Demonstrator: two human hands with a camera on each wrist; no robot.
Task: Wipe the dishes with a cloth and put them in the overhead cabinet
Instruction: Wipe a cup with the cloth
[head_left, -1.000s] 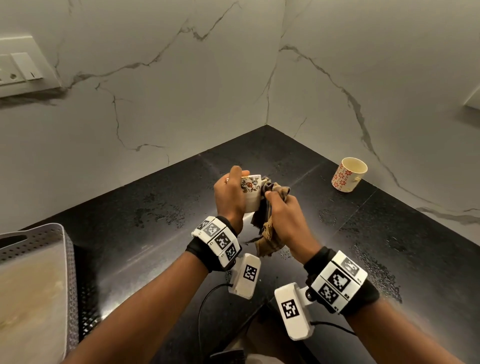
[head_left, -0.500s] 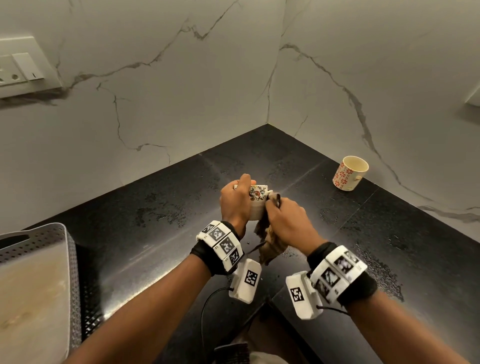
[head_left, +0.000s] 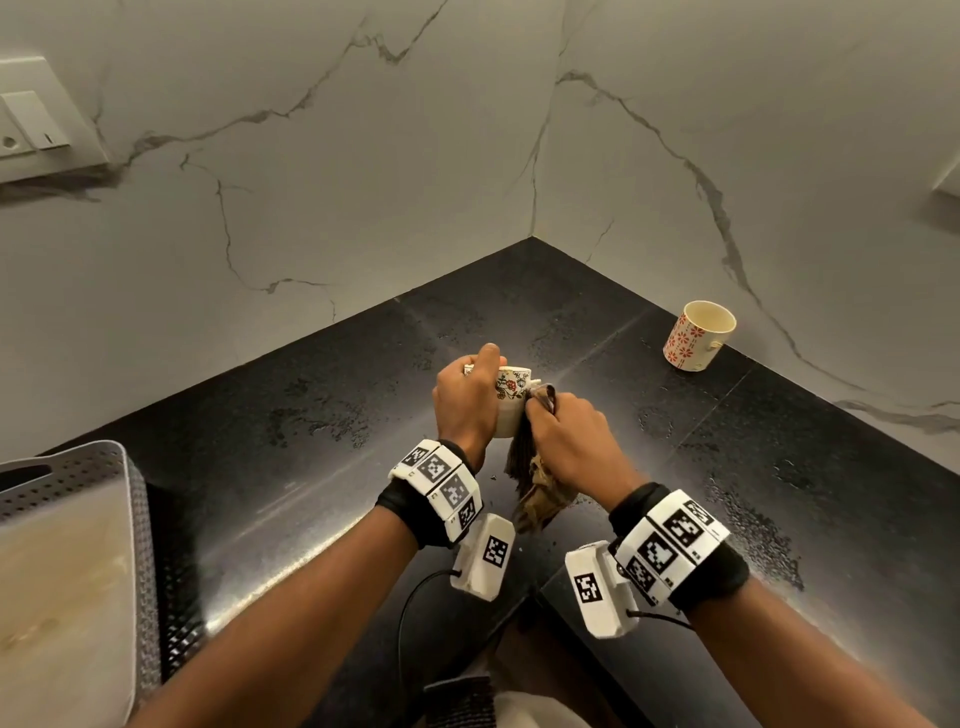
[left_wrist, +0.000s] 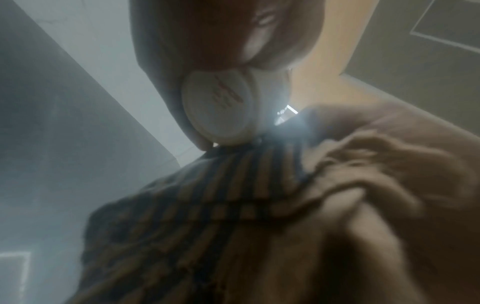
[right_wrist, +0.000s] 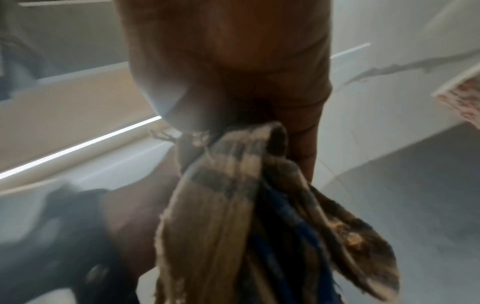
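My left hand (head_left: 467, 400) grips a small white cup with a flower print (head_left: 511, 389) above the black counter. In the left wrist view the cup's round base (left_wrist: 221, 107) shows under my curled fingers. My right hand (head_left: 561, 431) holds a striped brown and blue cloth (head_left: 535, 478) bunched against the cup's right side. The cloth's loose end hangs down below the hand (right_wrist: 233, 216). How the cloth meets the cup is hidden by my fingers.
A second cup with red flowers (head_left: 698, 335) stands at the back right by the marble wall. A grey perforated tray (head_left: 130, 499) sits at the left counter edge. The black counter (head_left: 311, 441) has wet patches. A switch plate (head_left: 31, 119) is on the left wall.
Both hands have turned the cup and moved slightly forward; the cloth, spread by the rim a second ago, is now gathered tighter in the right hand at the cup's side.
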